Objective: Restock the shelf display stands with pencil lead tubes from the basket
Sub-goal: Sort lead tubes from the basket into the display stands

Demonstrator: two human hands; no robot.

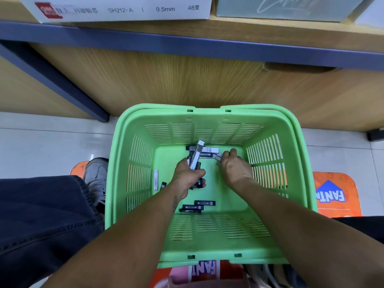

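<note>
Already the left hand (188, 173) was clamped around a splayed bundle of slim black-and-white pencil lead tubes (196, 157) inside the green slotted plastic basket (137, 129), while the right hand (232, 166) pinched another tube; an overfull fist risked tubes slipping out.

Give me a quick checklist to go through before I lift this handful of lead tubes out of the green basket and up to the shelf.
1. Left hand grips a bundle of black and white pencil lead tubes: ok.
2. Bundle is tidy: not ok, the tubes fan out at different angles and one might slip.
3. Right hand has its pick: ok, its fingers pinch a small grey tube at the basket's far end.
4. Green slotted plastic basket emptied: not ok, loose dark tubes still lie on the floor near me, and more by the left wall.
5. Room on the display stands: cannot tell, only a white 0.5mm lead box shows on the shelf.
</note>
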